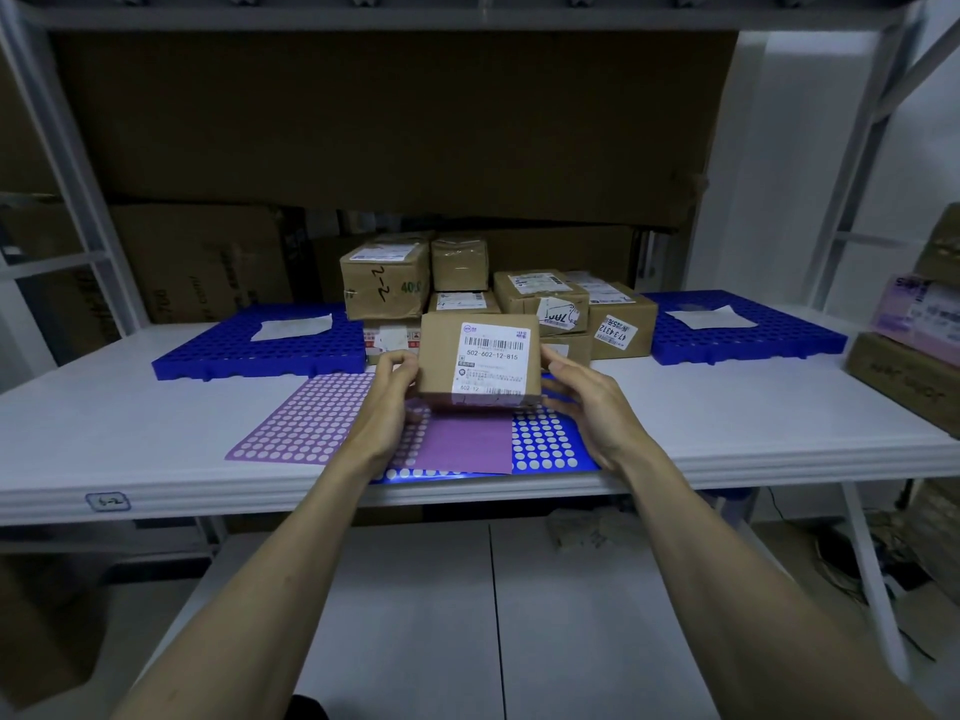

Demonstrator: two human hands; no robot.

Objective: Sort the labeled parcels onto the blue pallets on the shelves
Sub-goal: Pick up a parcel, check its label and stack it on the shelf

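Observation:
A small cardboard parcel point(441, 356) with a white shipping label reading 502-602-12-815 is held upright above the shelf's front middle. My left hand point(392, 402) grips its left side, and my right hand point(587, 402) holds its right side with fingers curled at the edge. Behind it stands a stack of several labeled cardboard parcels point(519, 304). One blue pallet point(208, 356) lies at the left and another blue pallet point(769, 340) at the right, each with a white paper slip on top.
Purple point(306, 423) and blue point(545, 444) sticker sheets with white dots lie on the white shelf point(104, 433) under my hands. Large cartons fill the back. More boxes point(914, 356) sit at the right edge. Shelf posts rise on both sides.

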